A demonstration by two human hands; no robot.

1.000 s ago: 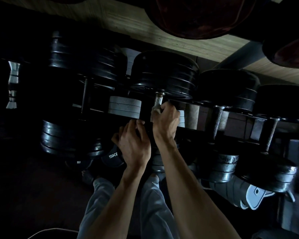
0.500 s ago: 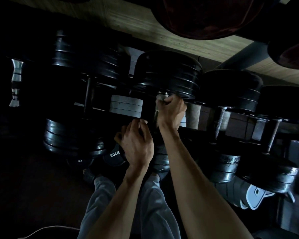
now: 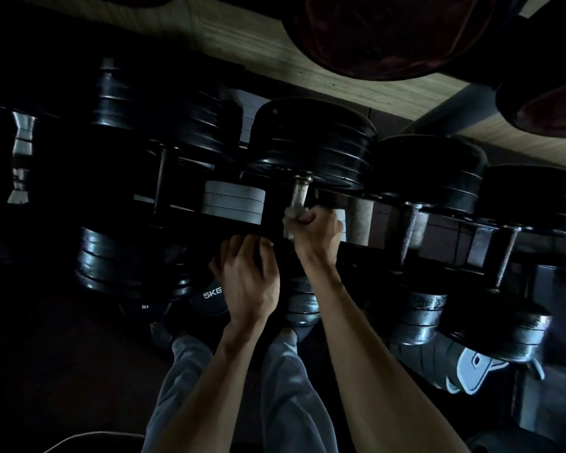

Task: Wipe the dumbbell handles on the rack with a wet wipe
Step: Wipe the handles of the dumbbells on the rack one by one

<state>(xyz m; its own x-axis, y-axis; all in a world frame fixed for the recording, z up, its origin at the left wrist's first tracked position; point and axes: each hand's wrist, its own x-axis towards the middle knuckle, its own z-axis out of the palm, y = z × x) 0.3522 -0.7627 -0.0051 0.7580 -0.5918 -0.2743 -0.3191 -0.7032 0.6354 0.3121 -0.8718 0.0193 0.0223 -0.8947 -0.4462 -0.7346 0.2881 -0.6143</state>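
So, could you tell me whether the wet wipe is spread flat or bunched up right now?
Bunched up: the wet wipe shows only as a crumpled pale wad in the right hand, wrapped round the dumbbell handle.

Gaps btwn handles (image 3: 409, 230) open for hands; black plates (image 3: 311, 142) block above, lower plates (image 3: 415, 308) below.

Right hand (image 3: 316, 233): in the middle of the frame, wrapped around a metal dumbbell handle (image 3: 299, 194), with a pale wet wipe (image 3: 293, 214) squeezed against it.
Left hand (image 3: 249, 282): just below and to the left, fingers curled over something dark; too dark to tell what.
Dumbbells: a row of big black ones on the rack (image 3: 477, 228), across the middle of the frame.
5KG weight (image 3: 209, 297): lower left of the hands.
Legs: grey trousers (image 3: 288, 387) at the bottom.
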